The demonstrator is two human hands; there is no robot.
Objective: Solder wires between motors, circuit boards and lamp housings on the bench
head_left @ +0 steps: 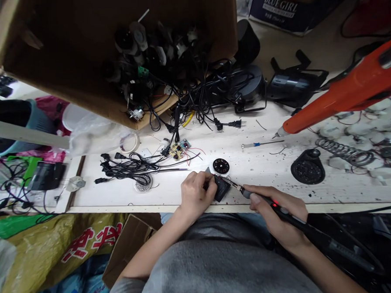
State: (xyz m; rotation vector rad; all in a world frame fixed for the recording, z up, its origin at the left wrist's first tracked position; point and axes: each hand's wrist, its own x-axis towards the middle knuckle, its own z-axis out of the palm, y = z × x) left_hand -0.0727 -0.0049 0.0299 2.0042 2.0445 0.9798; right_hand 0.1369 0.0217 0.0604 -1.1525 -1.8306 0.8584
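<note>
A soldering iron (262, 198) with a red light on its handle is gripped in my right hand (281, 216). Its metal tip points left, over a small dark rectangular part (221, 188) near the bench's front edge. My left hand (198, 191) is closed at the left side of that part, fingers pinched; whether they grip the part or a wire there is too small to tell. Just behind the part lies a round black disc with a white rim (221, 166). Thin wires show near the iron's tip, but where they join is unclear.
Black power cords (131, 165) and small circuit boards (180, 150) lie to the left. An orange electric screwdriver (340, 91) hangs at the right, above a blue-handled screwdriver (261, 144) and a black round-ended part (308, 167). Behind stands a cardboard box (64, 83) holding motor assemblies.
</note>
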